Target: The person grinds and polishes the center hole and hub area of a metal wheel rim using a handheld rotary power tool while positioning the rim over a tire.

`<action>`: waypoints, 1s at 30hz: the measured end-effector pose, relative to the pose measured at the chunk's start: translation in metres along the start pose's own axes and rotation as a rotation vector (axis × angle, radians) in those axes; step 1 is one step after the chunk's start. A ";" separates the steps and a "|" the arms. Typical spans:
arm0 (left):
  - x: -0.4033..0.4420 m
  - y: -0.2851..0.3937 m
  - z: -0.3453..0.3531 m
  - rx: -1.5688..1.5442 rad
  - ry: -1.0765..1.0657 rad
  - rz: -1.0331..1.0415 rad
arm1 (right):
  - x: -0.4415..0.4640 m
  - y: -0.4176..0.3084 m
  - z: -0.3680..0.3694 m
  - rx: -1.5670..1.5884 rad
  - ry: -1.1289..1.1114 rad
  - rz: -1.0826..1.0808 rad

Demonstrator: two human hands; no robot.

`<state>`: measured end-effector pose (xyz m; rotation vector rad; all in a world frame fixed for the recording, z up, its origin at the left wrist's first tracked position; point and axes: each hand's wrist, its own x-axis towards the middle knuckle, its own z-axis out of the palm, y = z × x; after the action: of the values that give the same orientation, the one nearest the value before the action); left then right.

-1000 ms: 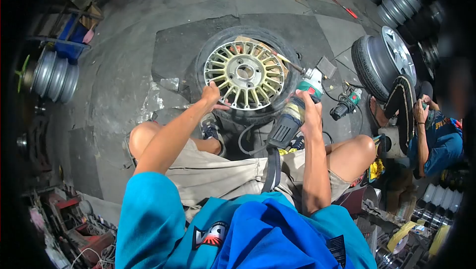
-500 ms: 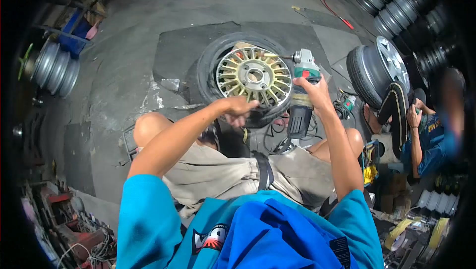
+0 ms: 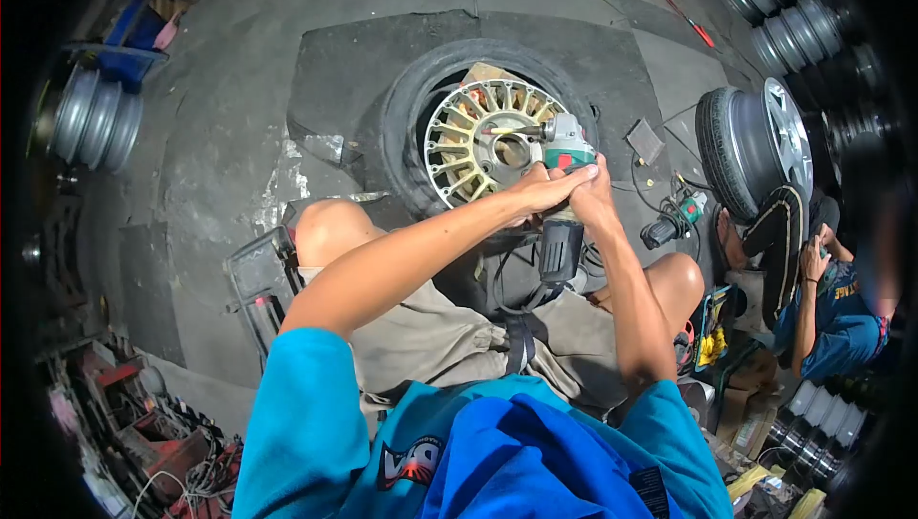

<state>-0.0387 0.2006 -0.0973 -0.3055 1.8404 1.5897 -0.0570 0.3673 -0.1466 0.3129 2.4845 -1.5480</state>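
The green, grey and black angle grinder [image 3: 570,158] is gripped by both hands over the right side of a wheel rim. My left hand [image 3: 547,190] closes on its body from the left, fingers partly hidden. My right hand [image 3: 593,196] wraps around the body from the right, against the left hand. From the grinder's head a thin rod-like bit [image 3: 513,131] points left across the rim's hub; I cannot tell whether it touches. The spoked rim [image 3: 449,158], with yellowish spokes and a bare metal edge, lies face up in a tyre [image 3: 402,103].
Right of me stands another tyre with a rim [image 3: 727,151], near a seated person [image 3: 832,299]. A second green grinder [image 3: 674,221] and cables lie on the floor. Stacked rims [image 3: 803,36] line the right; more rims [image 3: 96,122] stand left. Tools [image 3: 163,443] crowd the lower left.
My left hand has moved from the rim's front edge onto the grinder. The right hand has brought the grinder left, so its bit now lies over the hub. The view has shifted slightly.
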 end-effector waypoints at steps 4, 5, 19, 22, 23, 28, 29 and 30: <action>0.003 0.004 -0.006 -0.192 -0.018 0.111 | 0.011 -0.006 0.004 -0.063 -0.065 0.036; 0.000 0.010 -0.013 -0.174 -0.099 0.060 | 0.010 -0.007 0.005 -0.030 -0.067 0.060; 0.015 0.014 -0.005 -0.236 -0.157 0.033 | 0.021 -0.032 -0.008 -0.163 -0.122 0.013; 0.013 0.011 0.002 -0.307 -0.150 -0.007 | 0.016 -0.039 -0.018 -0.257 -0.211 -0.033; 0.008 0.011 0.006 -0.349 -0.141 -0.005 | 0.016 -0.041 -0.020 -0.257 -0.215 -0.030; 0.013 0.023 -0.007 -0.221 -0.119 0.015 | 0.031 -0.031 -0.015 -0.182 -0.164 -0.013; 0.017 0.024 -0.010 -0.213 -0.165 0.019 | 0.029 -0.035 -0.012 -0.236 -0.105 0.009; 0.016 0.022 -0.006 -0.212 -0.161 0.021 | 0.030 -0.035 -0.013 -0.235 -0.106 0.005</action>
<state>-0.0655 0.2039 -0.0900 -0.2443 1.5619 1.7742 -0.0961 0.3665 -0.1189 0.1938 2.5445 -1.2190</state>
